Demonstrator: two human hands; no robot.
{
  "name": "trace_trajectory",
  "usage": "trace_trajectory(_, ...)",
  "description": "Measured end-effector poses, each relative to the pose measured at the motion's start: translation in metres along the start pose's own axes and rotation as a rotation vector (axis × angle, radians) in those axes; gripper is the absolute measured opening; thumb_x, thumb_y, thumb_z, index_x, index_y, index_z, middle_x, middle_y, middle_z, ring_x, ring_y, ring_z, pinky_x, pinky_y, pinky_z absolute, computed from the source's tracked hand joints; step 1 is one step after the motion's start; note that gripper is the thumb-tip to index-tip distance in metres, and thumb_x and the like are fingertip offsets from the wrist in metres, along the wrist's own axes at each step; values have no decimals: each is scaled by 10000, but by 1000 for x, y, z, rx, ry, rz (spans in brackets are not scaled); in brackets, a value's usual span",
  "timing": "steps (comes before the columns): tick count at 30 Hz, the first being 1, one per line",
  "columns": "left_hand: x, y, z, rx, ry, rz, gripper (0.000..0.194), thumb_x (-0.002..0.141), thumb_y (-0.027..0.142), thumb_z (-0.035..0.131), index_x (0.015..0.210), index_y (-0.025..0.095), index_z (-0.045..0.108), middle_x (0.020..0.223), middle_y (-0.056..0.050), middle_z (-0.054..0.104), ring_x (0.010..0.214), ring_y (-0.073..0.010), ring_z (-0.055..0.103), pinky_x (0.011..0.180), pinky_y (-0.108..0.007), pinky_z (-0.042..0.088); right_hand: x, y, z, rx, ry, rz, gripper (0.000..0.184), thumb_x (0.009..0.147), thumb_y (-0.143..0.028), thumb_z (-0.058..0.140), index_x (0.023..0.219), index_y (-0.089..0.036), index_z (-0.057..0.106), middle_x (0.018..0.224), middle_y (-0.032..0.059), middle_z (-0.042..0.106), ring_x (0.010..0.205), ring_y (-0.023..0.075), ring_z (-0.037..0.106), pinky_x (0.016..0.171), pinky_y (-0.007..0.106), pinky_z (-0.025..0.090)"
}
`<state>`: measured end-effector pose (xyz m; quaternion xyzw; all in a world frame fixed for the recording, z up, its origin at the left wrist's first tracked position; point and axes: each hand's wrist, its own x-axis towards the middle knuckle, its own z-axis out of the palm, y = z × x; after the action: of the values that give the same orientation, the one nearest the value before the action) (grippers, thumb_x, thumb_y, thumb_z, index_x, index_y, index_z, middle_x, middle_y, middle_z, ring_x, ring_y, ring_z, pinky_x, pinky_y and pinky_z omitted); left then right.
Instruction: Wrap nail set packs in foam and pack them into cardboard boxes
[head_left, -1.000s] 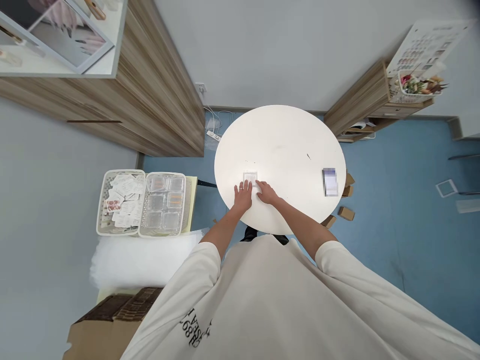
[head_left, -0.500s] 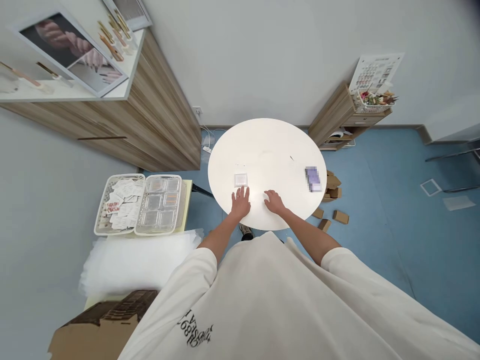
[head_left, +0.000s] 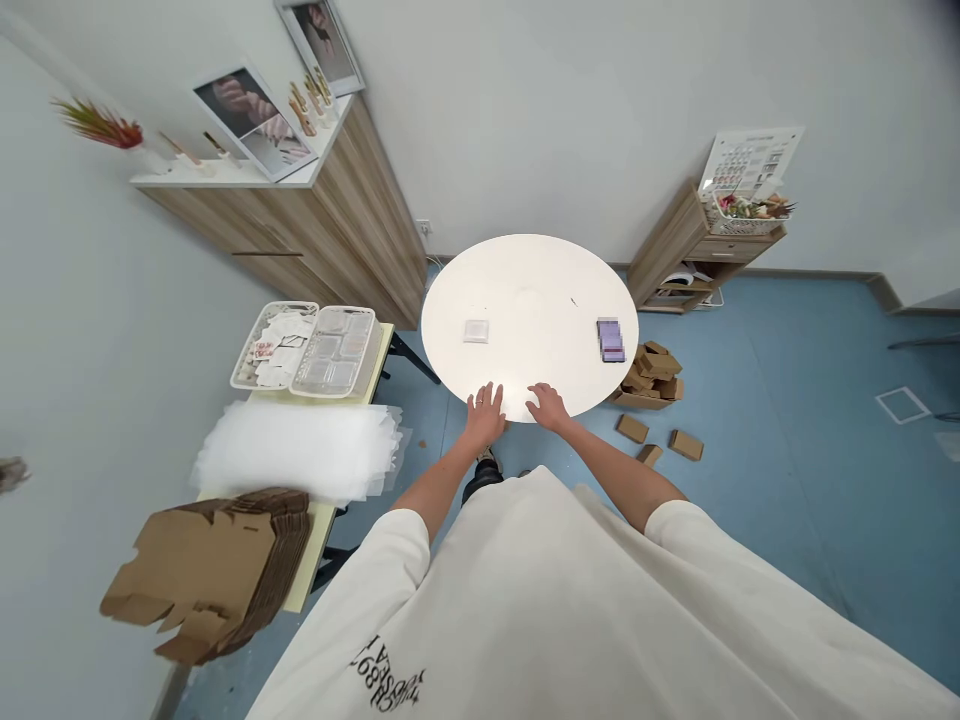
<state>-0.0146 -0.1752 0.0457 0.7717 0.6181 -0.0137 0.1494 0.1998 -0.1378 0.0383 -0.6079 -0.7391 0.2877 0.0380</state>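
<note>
The small square clear packet [head_left: 475, 331] lies on the round white table [head_left: 529, 270], out beyond the fingertips of the left hand [head_left: 485, 417] and slightly to their left, near them but not touching. From the head-worn view, that hand rests at the table's near edge with its fingers spread wide and pinching nothing. The right hand [head_left: 547, 406] sits at the same edge just beside it, its fingers loosely together and slightly curled, with nothing between them, and the packet lies farther from it. Over toward the right of the tabletop is a stack of purple-and-white cards [head_left: 610, 340], well apart from both hands. Past the table's left side, a white basket of paper cards [head_left: 270, 345] sits beside a clear compartment tray [head_left: 334, 352] on a yellow table [head_left: 379, 345], with translucent packing sheets [head_left: 296, 450] and flattened cardboard mailers [head_left: 217, 570] nearer the person. Small cardboard boxes [head_left: 651, 375] lie heaped on the blue floor to the right, with a few more scattered just beyond them
</note>
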Motion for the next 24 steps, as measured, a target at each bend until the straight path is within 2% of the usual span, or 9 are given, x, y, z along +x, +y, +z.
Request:
trace_trajectory(6,-51,-3,-6,-24,30,-102,680,1003,350,389,1633,211,175,1690,-152,186,1549,-359,188,1211,-609,214,-24,-25,14,-21,-15,-86,473,994,-347,460,1448,-227,513,1535,123,441,1360,301,450,1083,430,396)
trace_trajectory(11,-97,-30,-20,-60,163,-187,630,1012,333,366,1614,209,230,1671,-147,246,1525,-331,264,1203,-560,255,-26,-71,29,-43,-21,-212,458,994,-338,469,1435,-228,523,1512,134,462,1332,304,475,1059,430,417)
trace_trajectory(17,-168,-82,-35,-95,310,-319,597,1007,302,382,1585,189,289,1641,-152,304,1499,-305,318,1197,-502,280,-25,-147,65,-66,-74,-404,458,1003,-342,462,1445,-235,513,1495,133,472,1332,294,486,1063,432,431)
trace_trajectory(24,-289,-158,-24,-143,385,-511,573,1000,298,404,1554,172,331,1620,-165,332,1499,-310,311,1190,-493,292,-48,-266,142,-82,-206,-618,462,1005,-332,453,1442,-197,516,1466,150,499,1315,283,511,1060,407,446)
